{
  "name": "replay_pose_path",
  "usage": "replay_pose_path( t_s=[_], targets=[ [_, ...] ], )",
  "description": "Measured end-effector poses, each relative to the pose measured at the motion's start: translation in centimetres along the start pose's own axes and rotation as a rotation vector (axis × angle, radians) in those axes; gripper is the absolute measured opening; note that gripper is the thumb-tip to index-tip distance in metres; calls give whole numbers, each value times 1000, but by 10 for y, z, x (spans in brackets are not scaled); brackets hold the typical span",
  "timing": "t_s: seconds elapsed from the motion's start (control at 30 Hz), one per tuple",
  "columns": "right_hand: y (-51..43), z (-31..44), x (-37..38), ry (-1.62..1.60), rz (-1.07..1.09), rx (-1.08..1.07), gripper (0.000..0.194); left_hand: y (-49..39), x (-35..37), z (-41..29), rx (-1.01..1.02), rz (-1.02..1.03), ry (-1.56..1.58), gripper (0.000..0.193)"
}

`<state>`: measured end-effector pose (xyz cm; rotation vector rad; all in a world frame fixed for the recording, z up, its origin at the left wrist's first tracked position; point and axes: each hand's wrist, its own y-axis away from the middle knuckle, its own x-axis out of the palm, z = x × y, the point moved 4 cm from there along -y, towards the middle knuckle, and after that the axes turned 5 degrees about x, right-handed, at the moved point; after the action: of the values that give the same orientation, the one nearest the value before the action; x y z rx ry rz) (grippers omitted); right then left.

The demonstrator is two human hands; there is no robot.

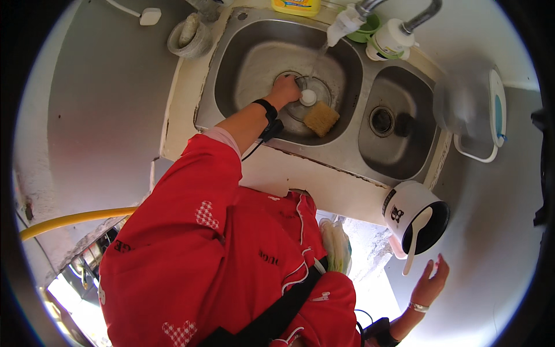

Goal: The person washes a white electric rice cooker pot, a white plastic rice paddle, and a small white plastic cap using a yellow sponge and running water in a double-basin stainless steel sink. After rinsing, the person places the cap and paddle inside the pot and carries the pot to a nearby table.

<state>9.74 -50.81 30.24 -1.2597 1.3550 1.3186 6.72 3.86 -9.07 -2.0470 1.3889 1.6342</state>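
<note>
My left hand (286,89) is low in the large steel sink basin (243,65), its fingers curled by the drain and the left edge of a clear round lid (321,89) with a white knob (308,97). What its fingers hold is hidden. Water runs from the tap (342,28) onto the lid. A yellow sponge (321,119) lies at the lid's near edge. At lower right my right hand (430,279) is empty, fingers apart, just below a white pot (405,199) with a dark inside and a pale spoon (415,234) across its mouth.
A smaller basin (399,147) adjoins on the right. Behind stand a yellow bottle (297,6), a green bowl (366,28) and a white faucet filter (390,41). A stone mortar with pestle (190,41) is at left, a clear plastic container (466,99) at right. A yellow hose (78,217) runs lower left.
</note>
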Motion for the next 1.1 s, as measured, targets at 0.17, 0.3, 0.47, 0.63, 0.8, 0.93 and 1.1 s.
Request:
replay_pose_path(
  t_s=[0.17,0.3,0.47,0.63,0.8,0.93,1.1],
  targets=[
    [-9,162,-35,-705,426,-325,34,-21,1,7,47,221,119,66],
    [2,292,-51,-771,689,-1051,45,-29,3,15,43,250,218,59],
    [26,357,-92,-1268,881,-1411,26,-22,5,25,-30,172,269,59],
    [38,370,-91,-1611,669,-1612,37,-22,17,24,76,119,296,55],
    [38,375,-88,-1708,672,-1561,35,-31,-1,32,108,224,352,44],
    [27,389,-81,-1782,601,-1653,36,-5,-27,36,-12,666,1088,26],
    [35,385,-101,-1810,710,-1384,28,47,-31,14,-16,583,1397,19]
  ],
)
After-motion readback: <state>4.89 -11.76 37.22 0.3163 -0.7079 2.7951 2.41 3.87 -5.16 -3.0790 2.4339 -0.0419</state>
